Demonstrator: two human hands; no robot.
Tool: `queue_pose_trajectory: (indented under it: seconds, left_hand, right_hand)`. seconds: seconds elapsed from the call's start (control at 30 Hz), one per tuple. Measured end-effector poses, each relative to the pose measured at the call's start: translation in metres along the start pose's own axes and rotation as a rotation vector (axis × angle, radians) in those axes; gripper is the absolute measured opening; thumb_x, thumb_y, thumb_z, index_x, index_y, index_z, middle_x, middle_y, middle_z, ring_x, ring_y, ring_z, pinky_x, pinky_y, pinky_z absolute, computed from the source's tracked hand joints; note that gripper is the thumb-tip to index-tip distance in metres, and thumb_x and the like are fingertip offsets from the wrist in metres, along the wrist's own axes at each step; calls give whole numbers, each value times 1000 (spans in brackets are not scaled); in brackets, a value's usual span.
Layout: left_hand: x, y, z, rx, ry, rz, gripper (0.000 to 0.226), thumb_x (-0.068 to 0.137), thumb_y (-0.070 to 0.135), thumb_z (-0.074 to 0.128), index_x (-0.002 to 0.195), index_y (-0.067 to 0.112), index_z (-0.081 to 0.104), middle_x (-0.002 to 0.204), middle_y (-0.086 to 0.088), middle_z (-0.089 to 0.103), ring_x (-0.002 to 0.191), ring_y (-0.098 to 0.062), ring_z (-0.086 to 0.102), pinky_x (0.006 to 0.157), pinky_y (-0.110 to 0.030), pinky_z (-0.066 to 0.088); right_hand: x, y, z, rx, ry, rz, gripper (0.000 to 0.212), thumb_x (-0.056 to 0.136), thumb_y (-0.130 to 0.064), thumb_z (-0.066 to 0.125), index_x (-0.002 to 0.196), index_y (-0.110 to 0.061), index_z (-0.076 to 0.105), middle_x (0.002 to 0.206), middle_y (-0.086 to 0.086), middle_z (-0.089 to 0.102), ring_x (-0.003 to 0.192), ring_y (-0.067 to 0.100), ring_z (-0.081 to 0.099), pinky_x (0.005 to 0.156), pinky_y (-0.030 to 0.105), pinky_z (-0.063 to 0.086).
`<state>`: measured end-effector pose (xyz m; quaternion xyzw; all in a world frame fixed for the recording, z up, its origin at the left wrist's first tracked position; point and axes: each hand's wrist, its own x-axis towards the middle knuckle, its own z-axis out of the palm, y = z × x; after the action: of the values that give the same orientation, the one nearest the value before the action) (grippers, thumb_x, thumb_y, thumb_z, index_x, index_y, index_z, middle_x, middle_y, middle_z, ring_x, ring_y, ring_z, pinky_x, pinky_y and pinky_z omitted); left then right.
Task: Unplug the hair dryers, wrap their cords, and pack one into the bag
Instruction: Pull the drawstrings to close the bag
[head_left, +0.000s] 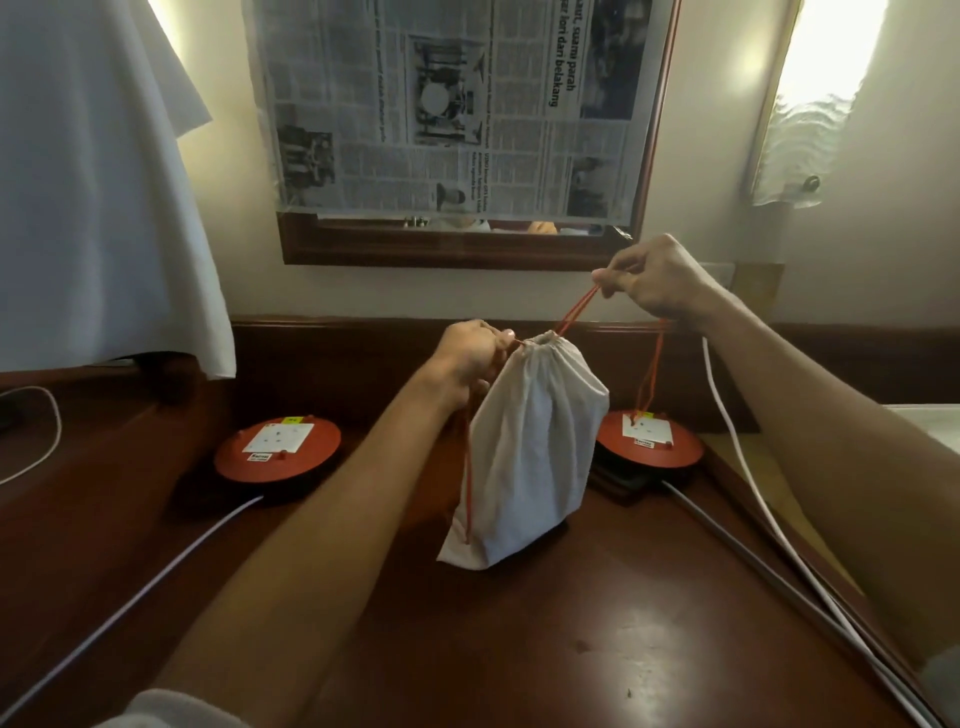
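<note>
On the desk (571, 649) nearest me, grey and white cables run along both edges. I see a snag risk: the white cable (727, 431) passes just under my right forearm, and a wide pull could catch it.

The bag (530, 447) stands mid-desk, mouth gathered nearly closed. It bulges as if full; I judge a dryer is inside, but its contents are hidden. No second dryer is in view.

My left hand (467, 358) pinches the bag's rim at the mouth. My right hand (654, 280), raised behind and to the right, pinches the red drawstring (576, 306) taut. Uneven pull could tip the bag toward the right reel (649, 441), or the string could slip from the fingers. A loop of string hangs down to that reel and could hook on its pegs.

The left reel (278, 447) sits apart; nothing is plugged into either socket.
</note>
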<state>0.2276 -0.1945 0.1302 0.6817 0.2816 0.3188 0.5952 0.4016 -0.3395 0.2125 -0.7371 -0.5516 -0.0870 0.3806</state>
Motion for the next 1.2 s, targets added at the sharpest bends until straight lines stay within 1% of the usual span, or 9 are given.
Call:
queue_pose_trajectory:
  seconds: [0.07,0.17,0.27,0.47,0.7,0.83,0.93,1.1,1.2]
  left_hand:
    - [8,12,-21,330,61,175,18,99,23,62,83,15,59,75,0,59,57,-12,50,49,-24,41]
    - [7,22,-50,998,39,483,7,98,21,61,94,16,59,93,-1,72,85,-18,66,74,-39,52]
    - [0,26,-70,1250,26,646,11,97,11,56,93,20,52,96,4,75,89,-20,68,66,-36,44]
    - [-2,20,-107,1236,53,676,26,87,-4,56,77,19,46,82,10,72,85,-12,70,57,-29,41]
    - [-10,10,-129,1218,61,756,24,93,4,57,80,20,46,81,3,73,83,-17,72,54,-26,42]
    - [-12,7,-133,1239,55,762,21,94,1,56,85,19,50,90,1,76,82,-17,72,52,-22,36]
    - [-9,10,-133,1256,44,693,26,89,-5,54,82,19,48,92,4,76,85,-17,71,54,-27,43]
    - [-5,15,-134,1220,68,571,22,87,-4,57,80,16,50,83,-3,72,91,-24,71,69,-50,56]
    - [-7,16,-128,1143,60,534,19,92,3,60,83,16,51,87,-5,72,92,-22,70,74,-50,56]
  right_hand:
    - [-5,7,1,-20,-27,-4,27,94,-30,69,87,-6,79,92,10,73,85,18,64,70,21,48]
    - [-9,16,6,-48,-73,0,23,93,-32,71,84,-12,79,86,13,74,84,29,68,75,42,56]
    - [-13,18,18,-83,-119,-6,21,94,-32,70,86,-15,78,80,1,73,77,14,68,69,32,52]
    - [-13,14,42,-93,-117,-1,26,95,-33,68,79,-13,75,69,-2,67,64,11,60,57,23,42]
    - [-17,21,53,-64,-134,22,25,96,-36,65,88,-15,76,82,8,73,76,23,68,68,35,56]
    - [-18,23,50,-56,-121,36,22,98,-33,64,88,-16,75,77,4,70,71,17,64,62,27,47]
    - [-18,25,52,-91,-55,47,21,98,-33,63,88,-17,74,79,3,68,74,20,65,66,28,48]
    - [-24,28,63,-115,29,67,22,97,-37,63,91,-19,75,89,5,70,83,24,66,79,44,58]
    - [-28,27,54,-98,-2,81,24,97,-36,64,91,-15,75,85,5,70,81,24,67,76,42,59]
